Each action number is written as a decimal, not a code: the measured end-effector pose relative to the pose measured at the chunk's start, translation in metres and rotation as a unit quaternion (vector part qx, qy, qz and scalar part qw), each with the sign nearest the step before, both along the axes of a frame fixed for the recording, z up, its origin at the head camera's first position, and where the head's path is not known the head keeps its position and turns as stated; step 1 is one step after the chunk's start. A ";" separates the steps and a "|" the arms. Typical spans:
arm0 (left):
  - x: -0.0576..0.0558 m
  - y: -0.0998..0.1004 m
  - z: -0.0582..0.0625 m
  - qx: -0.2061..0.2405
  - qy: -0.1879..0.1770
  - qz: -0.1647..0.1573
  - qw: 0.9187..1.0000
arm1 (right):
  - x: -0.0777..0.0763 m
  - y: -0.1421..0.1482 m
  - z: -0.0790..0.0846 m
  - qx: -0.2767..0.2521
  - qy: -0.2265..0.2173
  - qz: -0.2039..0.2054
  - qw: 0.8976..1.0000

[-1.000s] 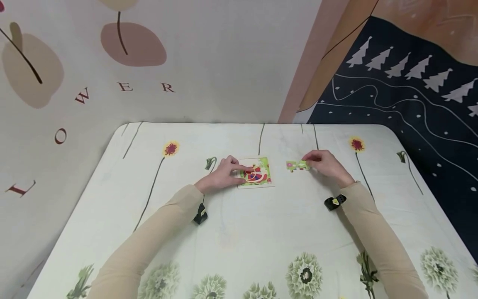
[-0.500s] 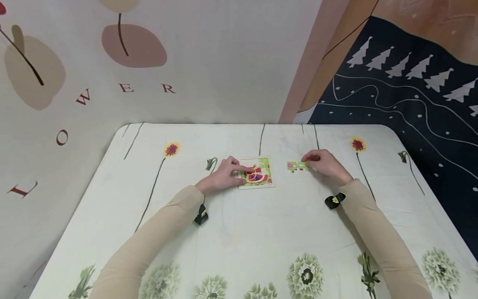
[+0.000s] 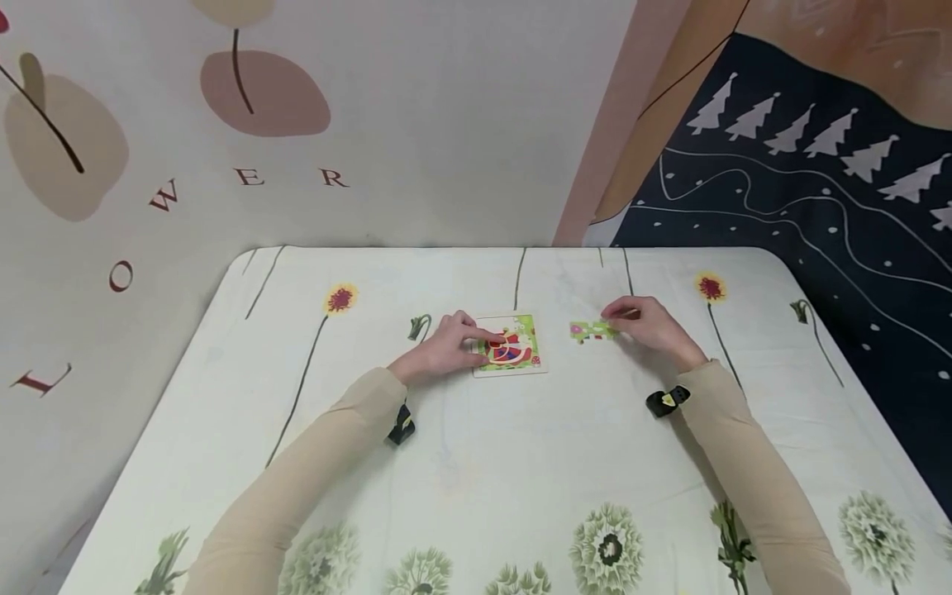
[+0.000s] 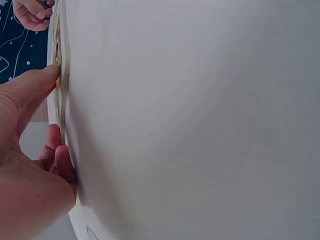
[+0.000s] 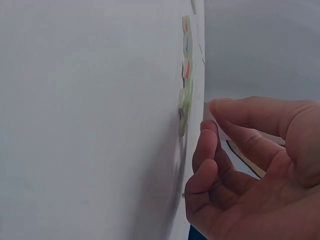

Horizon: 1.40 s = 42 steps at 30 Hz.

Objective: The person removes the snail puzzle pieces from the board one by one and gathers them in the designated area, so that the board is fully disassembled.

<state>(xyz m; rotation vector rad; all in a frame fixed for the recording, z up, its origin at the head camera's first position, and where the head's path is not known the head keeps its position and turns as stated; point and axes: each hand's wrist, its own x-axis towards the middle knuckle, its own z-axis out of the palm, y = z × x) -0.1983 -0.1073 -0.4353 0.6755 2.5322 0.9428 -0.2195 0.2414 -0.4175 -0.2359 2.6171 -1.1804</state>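
A square picture puzzle (image 3: 526, 330) with a pale border lies flat on the table, its picture red, blue and green. My left hand (image 3: 444, 347) rests on its left part, index finger and thumb extended over the picture. In the left wrist view, a fingertip presses the puzzle's face while other fingers lie bent at its edge. To the right is a short row of green puzzle pieces (image 3: 586, 331). My right hand (image 3: 654, 329) hovers at the row's right end. The right wrist view shows its fingertips near the pieces (image 5: 185, 75), loosely bent, with nothing between them.
A white cloth with printed flowers covers the table (image 3: 476, 463). Behind it stands a pale wall (image 3: 446, 190) with printed letters. A dark printed hanging (image 3: 803, 198) is at the right. Each wrist wears a small black camera (image 3: 668, 402).
My right hand's fingertips have lifted very slightly at the end of the green pieces. My left hand and the square puzzle stay in place.
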 end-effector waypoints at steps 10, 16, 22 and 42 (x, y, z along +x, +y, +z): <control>-0.002 0.012 0.004 0.034 0.013 0.011 0.999 | 0.004 -0.014 0.007 -0.016 0.031 0.004 0.999; -0.003 0.019 0.002 0.049 -0.001 0.008 0.999 | 0.004 -0.029 0.008 -0.029 0.033 0.016 0.999; -0.002 0.023 -0.001 0.045 -0.005 0.023 0.999 | 0.003 -0.043 0.007 -0.054 0.030 0.035 0.997; -0.003 0.024 -0.002 0.039 -0.012 0.023 0.999 | -0.001 -0.058 -0.004 -0.018 0.025 0.066 0.997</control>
